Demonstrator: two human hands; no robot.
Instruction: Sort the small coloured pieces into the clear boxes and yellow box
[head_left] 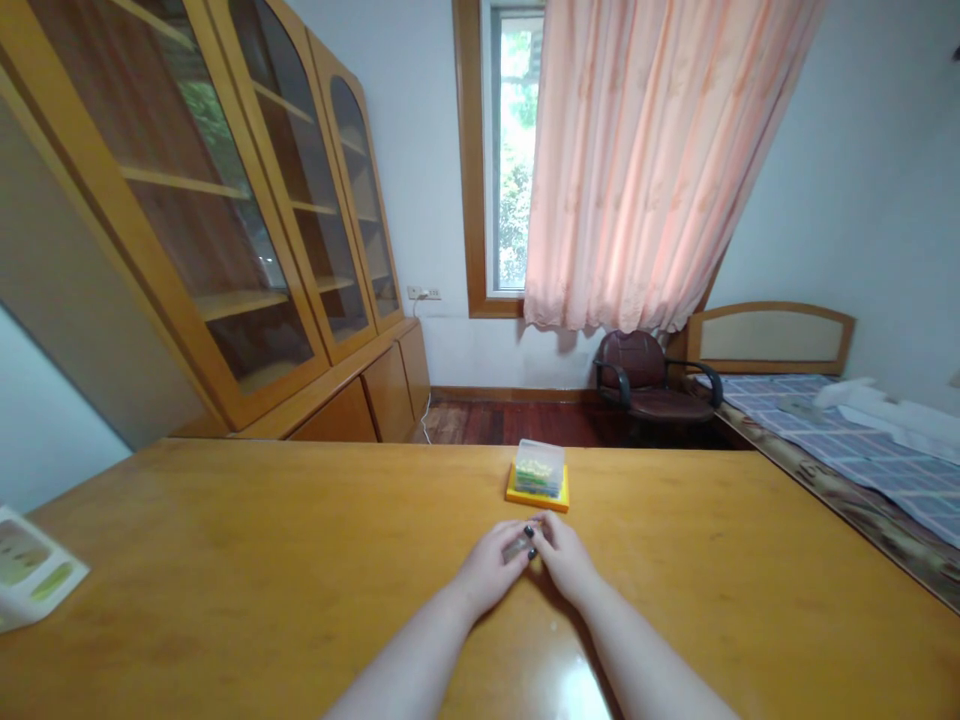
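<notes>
My left hand [493, 568] and my right hand [564, 557] meet over the table, fingers curled inward and almost touching. Between them shows a small greyish, see-through piece [516, 547], held in the left fingers; its kind is too small to tell. The right fingers are closed at its edge, and what they pinch is hidden. Two dark spots show at the fingertips. Just beyond the hands, a clear plastic box [540, 462] with yellow, green and blue contents stands on a flat yellow board [551, 503].
The wooden table [300, 560] spans the foreground. A white holder with openings [45, 570] stands at its left edge. Past the table are a glass-door cabinet [300, 200], a dark red armchair [637, 375], a pink curtain [645, 160] and a bed [840, 420].
</notes>
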